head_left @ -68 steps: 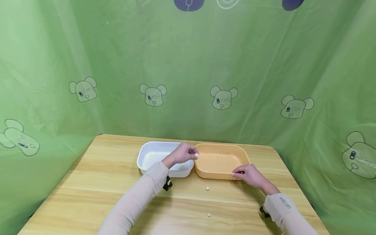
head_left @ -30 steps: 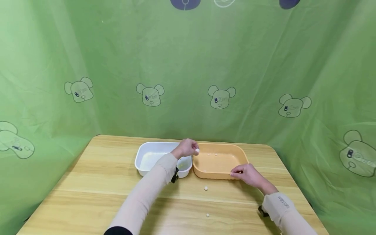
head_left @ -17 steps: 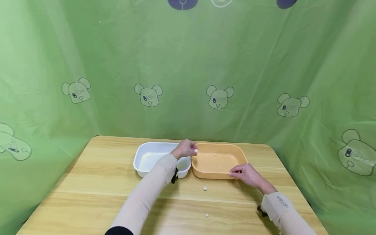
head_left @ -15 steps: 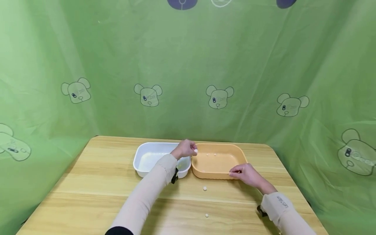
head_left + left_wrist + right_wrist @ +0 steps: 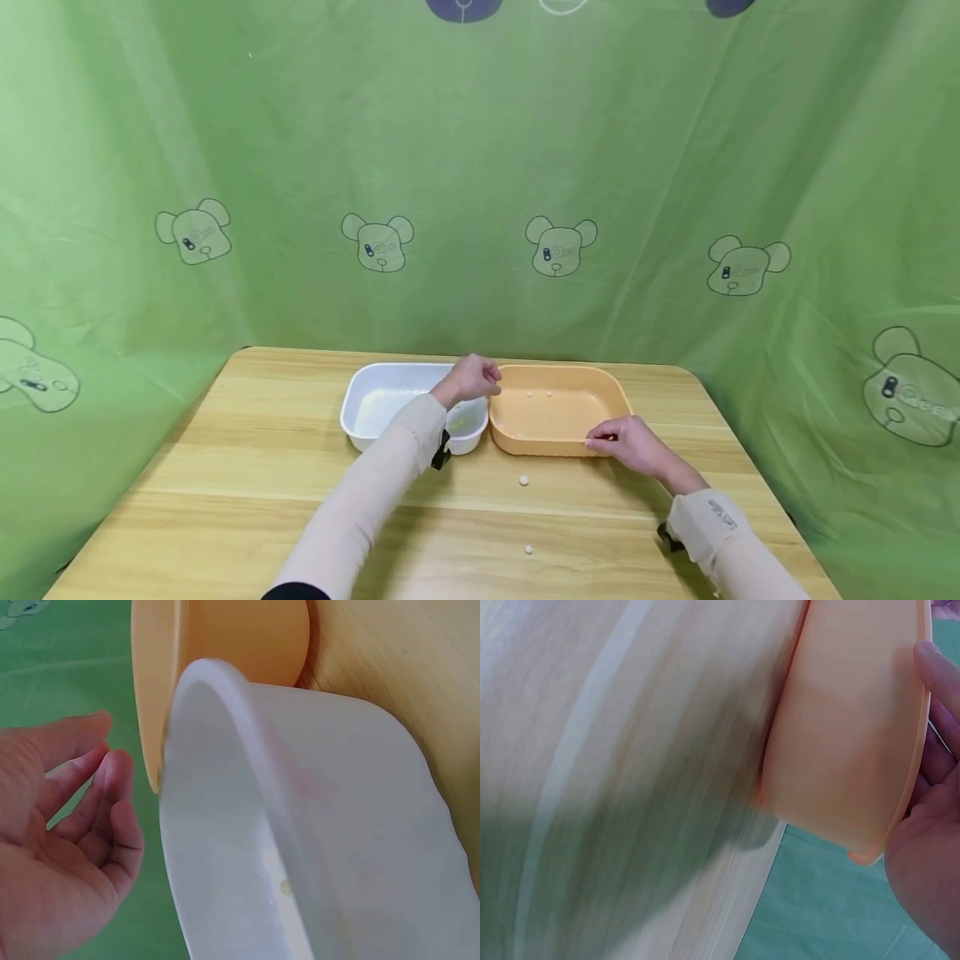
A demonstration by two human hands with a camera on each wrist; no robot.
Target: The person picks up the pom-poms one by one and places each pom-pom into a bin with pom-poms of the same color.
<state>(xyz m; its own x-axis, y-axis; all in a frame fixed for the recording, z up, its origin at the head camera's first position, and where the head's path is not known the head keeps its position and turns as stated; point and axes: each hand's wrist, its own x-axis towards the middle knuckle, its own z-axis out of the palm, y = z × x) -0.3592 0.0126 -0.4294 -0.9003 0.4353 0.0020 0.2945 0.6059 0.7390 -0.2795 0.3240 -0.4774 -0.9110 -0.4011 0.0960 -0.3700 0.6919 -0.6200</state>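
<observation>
My left hand (image 5: pixel 472 377) hovers above the meeting rims of a white plastic basin (image 5: pixel 356 421) and an orange plastic basin (image 5: pixel 551 448). Its fingers are loosely curled, and nothing shows between thumb and fingertips in the left wrist view. My right hand (image 5: pixel 633 442) pinches the front right rim of the orange basin, thumb outside and fingers inside. Small white balls (image 5: pixel 549 394) lie on the orange basin's floor. Inside the white basin are yellow-green bits (image 5: pixel 459 422), partly hidden by my left arm; the left wrist view shows a small yellowish ball (image 5: pixel 286 887) there.
Two more small white balls lie on the wooden table (image 5: pixel 247 500): one ball (image 5: pixel 523 481) in front of the orange basin, another ball (image 5: pixel 528 549) closer to me. A green curtain (image 5: pixel 465 308) with bear-head prints hangs around the table's back and sides.
The white ball pinched in my left fingertips earlier no longer shows there; the fingers have let it go. My left hand first shifted slightly away from me. My right hand keeps its hold.
</observation>
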